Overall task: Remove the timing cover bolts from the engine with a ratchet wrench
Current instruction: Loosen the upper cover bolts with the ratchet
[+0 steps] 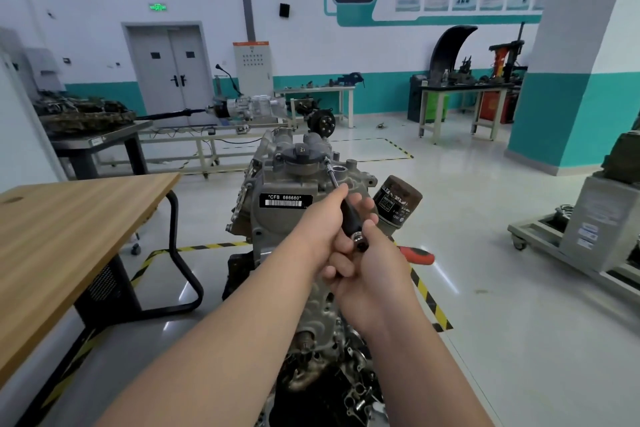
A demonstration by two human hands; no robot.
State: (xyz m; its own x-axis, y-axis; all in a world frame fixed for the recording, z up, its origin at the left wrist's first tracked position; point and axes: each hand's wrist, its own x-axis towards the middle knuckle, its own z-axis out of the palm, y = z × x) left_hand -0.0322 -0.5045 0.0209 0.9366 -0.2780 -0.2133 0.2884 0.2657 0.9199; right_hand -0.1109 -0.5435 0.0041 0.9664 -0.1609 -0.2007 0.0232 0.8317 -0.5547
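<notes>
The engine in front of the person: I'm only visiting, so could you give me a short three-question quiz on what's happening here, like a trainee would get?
1. True or false: the left hand grips the black-handled driver, whose shaft points at the top of the engine.
2. What is mounted on the engine just right of the hands? A) oil filter B) car battery C) steering wheel
3. Fill in: the black label on the engine reads CFB ______.
Key: 1 true; 2 A; 3 666660.
</notes>
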